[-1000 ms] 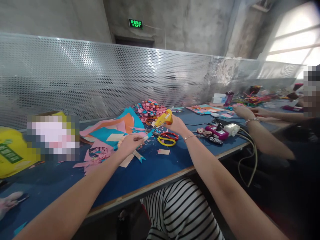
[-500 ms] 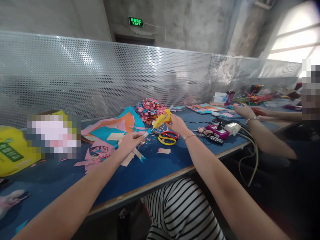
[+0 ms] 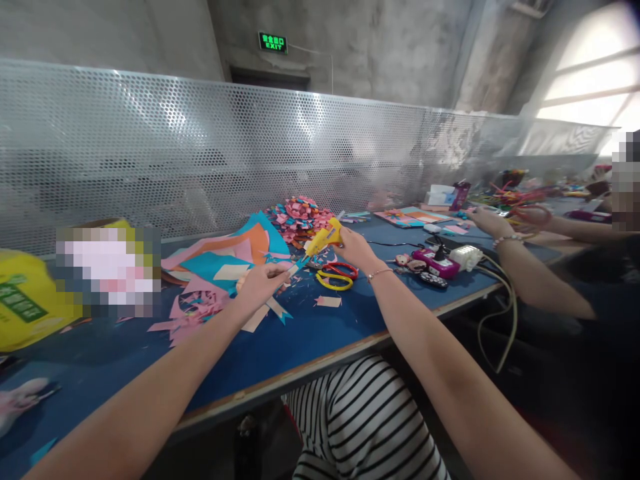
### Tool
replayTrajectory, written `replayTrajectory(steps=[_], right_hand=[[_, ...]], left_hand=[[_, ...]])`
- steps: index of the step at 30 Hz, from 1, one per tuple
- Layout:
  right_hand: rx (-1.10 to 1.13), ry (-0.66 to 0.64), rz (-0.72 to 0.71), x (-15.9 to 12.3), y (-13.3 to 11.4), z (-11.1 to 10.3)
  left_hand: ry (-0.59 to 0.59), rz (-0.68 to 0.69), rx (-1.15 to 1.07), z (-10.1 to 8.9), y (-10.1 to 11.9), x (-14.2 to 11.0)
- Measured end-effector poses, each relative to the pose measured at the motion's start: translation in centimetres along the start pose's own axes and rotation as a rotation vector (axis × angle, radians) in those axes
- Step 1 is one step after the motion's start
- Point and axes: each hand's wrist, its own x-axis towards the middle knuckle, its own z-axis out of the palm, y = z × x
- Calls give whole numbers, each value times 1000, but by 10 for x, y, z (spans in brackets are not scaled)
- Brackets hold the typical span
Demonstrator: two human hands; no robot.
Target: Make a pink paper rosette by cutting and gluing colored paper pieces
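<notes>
My right hand grips a yellow glue gun, its nozzle pointing down-left toward my left hand. My left hand pinches a small blue paper piece just under the nozzle. Both hands hover over the blue table. Scissors with red and yellow handles lie right below my right hand. Sheets of blue, orange and pink paper are spread behind my left hand.
A heap of small pink and blue folded pieces sits by the perforated metal screen. Pink scraps litter the left. A pink device, white plug block and cable lie right. Another person's arms work at the far right.
Both hands stay nearly in place; the glue gun's nozzle has edged closer to the blue piece. The other person's hand at the right has shifted slightly.
</notes>
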Motion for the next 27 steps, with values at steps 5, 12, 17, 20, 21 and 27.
replayTrajectory(steps=[5, 12, 17, 20, 21, 27], right_hand=[[-4, 0, 22, 0, -2, -3], [-3, -4, 17, -1, -3, -5], [-3, -2, 10, -1, -2, -5], [-6, -7, 3, 0, -3, -5], [-10, -9, 6, 0, -3, -5], [-29, -17, 34, 0, -4, -8]], left_hand=[[0, -7, -8, 0, -2, 2], [19, 16, -48, -2, -12, 6], [25, 12, -22, -2, -14, 6], [8, 30, -29, -1, -15, 7], [0, 28, -34, 0, -14, 7], [12, 15, -51, -1, -11, 5]])
